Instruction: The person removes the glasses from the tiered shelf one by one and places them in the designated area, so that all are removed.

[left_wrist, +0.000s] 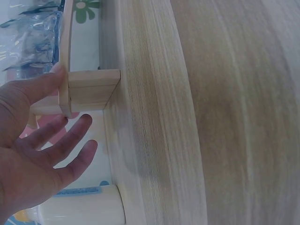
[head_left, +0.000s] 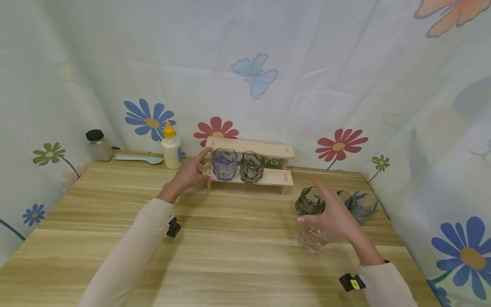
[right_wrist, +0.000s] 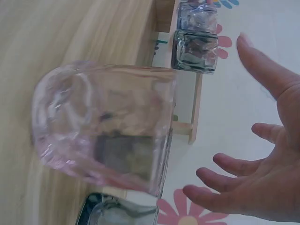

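My left hand (head_left: 188, 174) is at the left end of a small two-step wooden shelf (head_left: 274, 177). Its thumb touches the end of the lower board, while the other fingers spread loosely beside it. On the lower step stand a bluish faceted glass (head_left: 224, 165) and a smoky grey one (head_left: 252, 168), side by side. Over a clear pinkish glass (right_wrist: 126, 126) on the table, my right hand (head_left: 337, 215) is spread with its fingers apart from the glass. Behind that hand are a dark glass (head_left: 307, 202), another dark glass (head_left: 347, 198), partly hidden, and a bluish glass (head_left: 364, 207).
Along the back left of the wooden table (head_left: 230, 256) are a jar with a black lid (head_left: 99, 147), a pale blue spoon (head_left: 140, 159) and a bottle with a yellow cap (head_left: 171, 149). A flower-printed curtain (head_left: 268, 115) hangs close behind the shelf and along both sides.
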{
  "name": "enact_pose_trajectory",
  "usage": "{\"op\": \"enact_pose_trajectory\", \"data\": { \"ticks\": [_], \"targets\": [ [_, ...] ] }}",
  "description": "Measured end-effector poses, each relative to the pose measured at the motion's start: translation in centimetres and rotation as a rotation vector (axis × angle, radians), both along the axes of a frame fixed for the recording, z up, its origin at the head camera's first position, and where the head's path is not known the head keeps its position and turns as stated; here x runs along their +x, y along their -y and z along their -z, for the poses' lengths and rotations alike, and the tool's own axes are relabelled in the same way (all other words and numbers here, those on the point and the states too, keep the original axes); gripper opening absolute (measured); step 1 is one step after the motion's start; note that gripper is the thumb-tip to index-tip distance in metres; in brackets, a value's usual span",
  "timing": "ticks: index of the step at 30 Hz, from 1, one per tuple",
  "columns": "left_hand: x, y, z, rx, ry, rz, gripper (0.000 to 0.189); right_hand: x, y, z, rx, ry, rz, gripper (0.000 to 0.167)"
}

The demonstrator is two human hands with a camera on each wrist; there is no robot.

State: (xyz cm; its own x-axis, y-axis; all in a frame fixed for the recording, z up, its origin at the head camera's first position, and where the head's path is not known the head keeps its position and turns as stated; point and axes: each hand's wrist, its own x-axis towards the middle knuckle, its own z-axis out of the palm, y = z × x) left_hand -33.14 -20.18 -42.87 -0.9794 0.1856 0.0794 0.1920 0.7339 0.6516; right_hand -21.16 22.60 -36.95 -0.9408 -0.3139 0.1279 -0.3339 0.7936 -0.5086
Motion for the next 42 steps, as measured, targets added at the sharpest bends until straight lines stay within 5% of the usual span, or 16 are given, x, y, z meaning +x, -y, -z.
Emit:
{"op": "enact_pose_trajectory", "data": {
  "ticks": [12,21,42],
  "targets": [
    [-0.2,0.0,-0.1,0.006,-0.008,0.004,0.101,-5.4,3.1,-1.3,-0.078,0.084,-0.176,0.113],
    [-0.1,0.0,-0.2,0.011,0.010,-0.001,0.101,-7.7,5.4,-1.9,-0.098,0.136,-0.254,0.111],
    [-0.3,-0.1,0.0,0.007,-0.003,0.007,0.102,-11.5,10.0,-0.7,-0.056,0.132,-0.226,0.109]
  ]
}}
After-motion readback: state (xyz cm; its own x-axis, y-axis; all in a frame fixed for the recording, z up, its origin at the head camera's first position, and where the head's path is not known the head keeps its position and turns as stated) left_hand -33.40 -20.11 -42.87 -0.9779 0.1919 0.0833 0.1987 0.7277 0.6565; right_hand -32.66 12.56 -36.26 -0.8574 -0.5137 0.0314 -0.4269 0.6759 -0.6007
